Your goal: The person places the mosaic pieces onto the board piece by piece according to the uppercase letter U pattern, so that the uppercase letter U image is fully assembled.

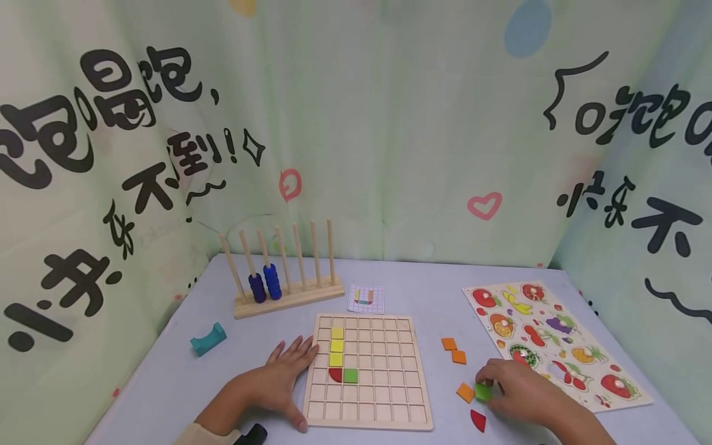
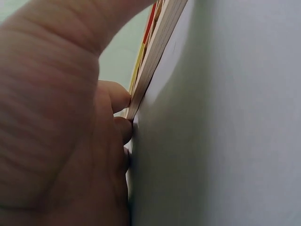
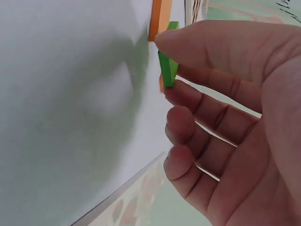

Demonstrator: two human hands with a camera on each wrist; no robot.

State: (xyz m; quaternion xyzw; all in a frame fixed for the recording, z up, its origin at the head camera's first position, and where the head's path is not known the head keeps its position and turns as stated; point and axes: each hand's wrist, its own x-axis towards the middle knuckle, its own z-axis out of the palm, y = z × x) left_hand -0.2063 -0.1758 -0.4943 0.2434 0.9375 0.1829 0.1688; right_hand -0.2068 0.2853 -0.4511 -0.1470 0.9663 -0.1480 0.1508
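Note:
A wooden grid board (image 1: 384, 371) lies on the table, holding several yellow squares (image 1: 336, 346) in a column, with a red quarter piece (image 1: 335, 374) and a green square (image 1: 350, 375) below them. Spread along the board's left edge, my left hand (image 1: 280, 380) touches it with thumb and fingertips; the left wrist view shows fingers (image 2: 123, 96) against the wooden edge (image 2: 155, 56). My right hand (image 1: 520, 392) pinches a green piece (image 1: 483, 392) between thumb and fingers, right of the board. In the right wrist view the green piece (image 3: 168, 68) is tilted, beside an orange one (image 3: 160, 19).
Orange squares (image 1: 458, 356) and a red quarter piece (image 1: 478, 421) lie right of the board. A pattern card (image 1: 366, 298) and a peg rack (image 1: 295, 301) with blue beads stand behind. A teal piece (image 1: 208, 339) is at left, a fruit puzzle (image 1: 556, 346) at right.

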